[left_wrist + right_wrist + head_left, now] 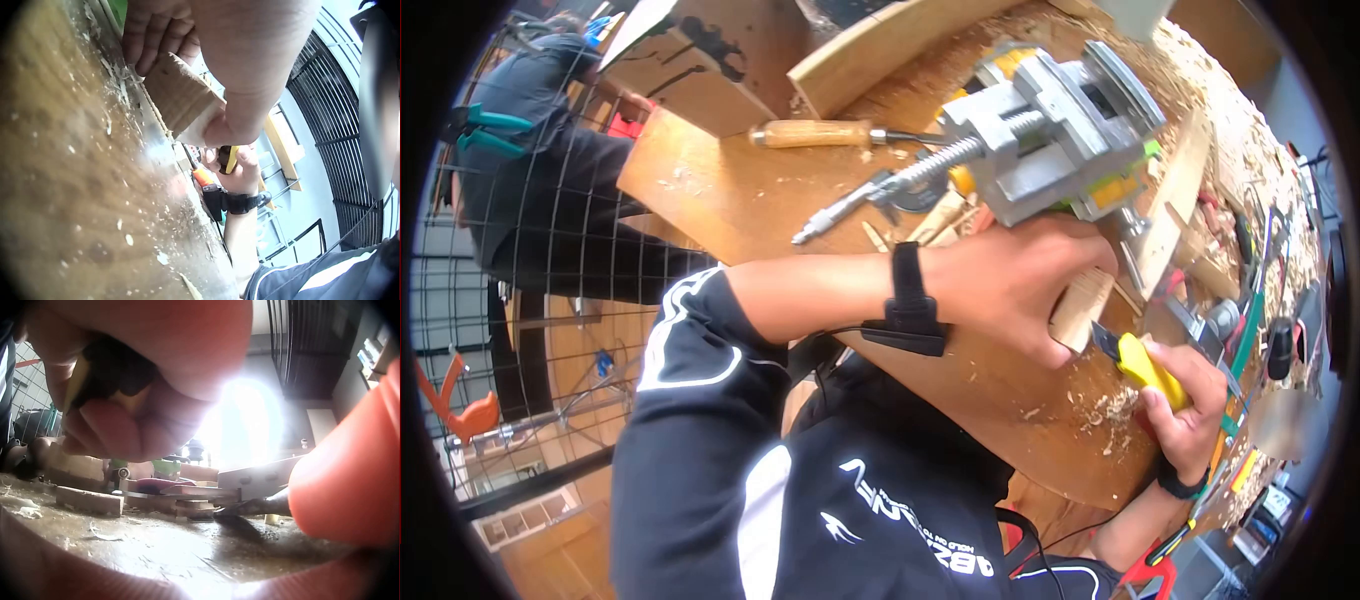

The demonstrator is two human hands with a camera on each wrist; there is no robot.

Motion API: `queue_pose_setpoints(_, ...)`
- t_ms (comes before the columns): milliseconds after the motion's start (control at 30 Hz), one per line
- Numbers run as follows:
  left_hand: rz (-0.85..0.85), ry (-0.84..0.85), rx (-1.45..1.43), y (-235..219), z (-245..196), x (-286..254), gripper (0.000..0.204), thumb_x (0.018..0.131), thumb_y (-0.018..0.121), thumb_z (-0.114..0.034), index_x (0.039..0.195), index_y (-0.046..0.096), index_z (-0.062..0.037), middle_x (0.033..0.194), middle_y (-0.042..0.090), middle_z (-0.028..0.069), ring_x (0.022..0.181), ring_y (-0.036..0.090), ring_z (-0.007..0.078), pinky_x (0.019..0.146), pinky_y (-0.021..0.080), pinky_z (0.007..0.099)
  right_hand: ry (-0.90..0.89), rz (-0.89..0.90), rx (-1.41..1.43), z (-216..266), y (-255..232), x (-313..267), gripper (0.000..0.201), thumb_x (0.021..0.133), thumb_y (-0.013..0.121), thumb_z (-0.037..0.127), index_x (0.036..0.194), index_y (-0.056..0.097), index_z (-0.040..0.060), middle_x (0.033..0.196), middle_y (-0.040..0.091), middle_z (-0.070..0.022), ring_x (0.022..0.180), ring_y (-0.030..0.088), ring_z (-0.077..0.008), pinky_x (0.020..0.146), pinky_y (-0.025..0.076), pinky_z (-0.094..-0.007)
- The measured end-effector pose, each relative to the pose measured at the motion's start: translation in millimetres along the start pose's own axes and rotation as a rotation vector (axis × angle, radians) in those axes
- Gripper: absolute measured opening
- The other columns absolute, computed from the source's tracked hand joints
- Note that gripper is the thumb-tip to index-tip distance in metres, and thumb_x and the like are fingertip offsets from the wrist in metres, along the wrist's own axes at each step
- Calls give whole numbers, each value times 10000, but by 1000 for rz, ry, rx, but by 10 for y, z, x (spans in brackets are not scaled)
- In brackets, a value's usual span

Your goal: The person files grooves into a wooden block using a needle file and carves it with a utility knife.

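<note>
My left hand (1020,275) grips a small wood block (1083,308) low over the workbench (940,375). In the left wrist view its fingers and thumb curl about the block (178,97), whose sawn-looking face is exposed. From the other side my right hand (1200,400) holds a yellow utility knife (1152,375), thumb along the handle. The dark blade end of the knife points at the block's near end, close beside the left thumb. Most of the knife handle is hidden by the curled fingers of the right hand (125,419) in the right wrist view.
A metal vise (1050,140) stands just beyond the left hand. Behind it lie a wooden-handled chisel (815,133) and a long board (880,55). Wood shavings (1105,408) litter the bench. An orange-red tool handle (353,469) is close to the right hand. Another person (540,150) is behind wire mesh.
</note>
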State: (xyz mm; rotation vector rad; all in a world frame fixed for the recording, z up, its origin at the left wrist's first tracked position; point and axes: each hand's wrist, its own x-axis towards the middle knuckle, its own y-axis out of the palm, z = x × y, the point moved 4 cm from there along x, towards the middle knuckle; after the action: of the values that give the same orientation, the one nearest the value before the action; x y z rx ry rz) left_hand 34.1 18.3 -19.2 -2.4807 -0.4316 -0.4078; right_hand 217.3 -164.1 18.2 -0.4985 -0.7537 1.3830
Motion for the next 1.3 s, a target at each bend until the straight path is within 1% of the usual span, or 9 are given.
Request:
queue_pose_setpoints(167,18,-26,9,-16,-15,17,690,628,863,-207,1232,605,7,1108,668,194,1045,662,358,923,533,425,-32,-20,1,-33,2,5,406,778,756,50,1180,732,-6,875,708,-156,737,670,-260,680,520,-336)
queue_pose_setpoints(233,29,-46,47,-35,-52,37,670,636,850,-184,1236,609,-9,1023,650,152,926,664,281,774,563,369,-30,-26,8,-27,4,7,424,763,766,27,1185,736,-9,885,723,-159,740,688,-253,672,528,-329)
queue_pose_setpoints(300,24,-52,43,-27,-52,41,668,630,845,-180,1232,611,-10,988,636,134,857,655,246,734,558,345,4,-18,33,-13,-4,3,431,752,771,14,1182,740,-8,898,731,-164,751,701,-252,675,532,-321)
queue_pose_setpoints(500,23,-29,53,-13,-38,50,665,619,841,-175,1225,621,-13,976,636,118,800,652,224,716,552,328,-19,-11,94,-18,19,10,421,748,772,15,1167,749,-9,895,733,-171,765,714,-253,685,540,-325)
queue_pose_setpoints(733,37,-29,38,-17,-45,51,659,614,845,-172,1218,632,-12,1011,653,115,827,664,207,720,557,316,-18,-5,89,-12,41,21,423,749,775,9,1171,753,-2,882,732,-169,757,713,-262,691,545,-333)
queue_pose_setpoints(900,64,-114,56,-26,-27,43,653,615,854,-181,1204,633,-6,1029,654,119,853,672,202,755,565,311,-33,-34,4,5,50,24,430,740,793,20,1169,759,10,880,732,-169,757,712,-271,690,548,-339)
queue_pose_setpoints(1033,35,-65,110,-12,-15,35,650,619,862,-186,1196,630,1,1030,648,120,870,677,198,784,567,310,-37,-51,-16,6,54,17,428,736,796,21,1163,764,14,880,734,-168,754,709,-270,687,548,-339)
queue_pose_setpoints(1100,45,-147,73,-11,-16,30,640,623,864,-180,1187,624,4,1041,646,127,895,682,212,823,567,320,-39,-65,-47,20,46,12,426,732,798,19,1157,767,16,877,735,-166,748,706,-266,683,546,-336)
queue_pose_setpoints(1300,40,-118,85,-15,-26,38,633,627,863,-162,1185,614,5,1061,642,132,927,682,241,855,562,332,-50,-63,-18,29,40,16,428,727,799,11,1154,764,4,873,734,-163,736,702,-261,675,543,-330)
